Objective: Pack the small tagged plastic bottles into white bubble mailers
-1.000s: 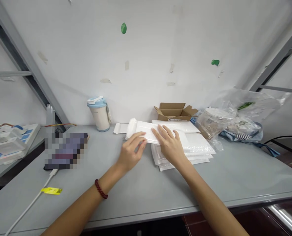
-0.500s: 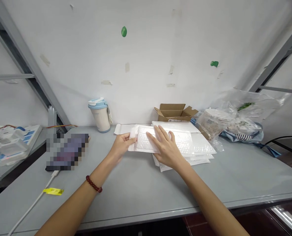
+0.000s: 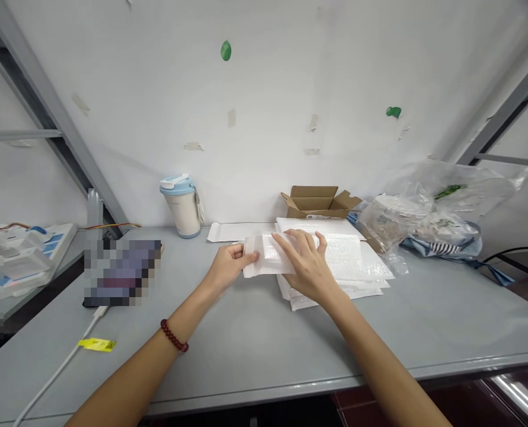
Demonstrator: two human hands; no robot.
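Note:
A white bubble mailer [image 3: 257, 265] lies in front of me, partly over a stack of similar white mailers [image 3: 373, 267]. My left hand [image 3: 228, 264] is closed at its left end, with the thumb on top. Across its middle is my right hand [image 3: 306, 258], palm down with bent fingers, gripping the mailer. A raised, bent-over part shows just left of the right fingertips. The right hand hides much of the rest, and I cannot tell where this mailer ends against the stack.
Behind the stack are an open cardboard box [image 3: 320, 204] and a flat white strip [image 3: 237, 232]. A tumbler [image 3: 183, 207] stands back left, near a blurred phone-like device [image 3: 124, 276] with a white cable [image 3: 63, 370]. Clear plastic bags [image 3: 401, 222] lie at right.
My left hand and the mailer's left end have shifted slightly right. My right fingers, earlier flat on the mailer, are now bent, and the mailer bulges by them.

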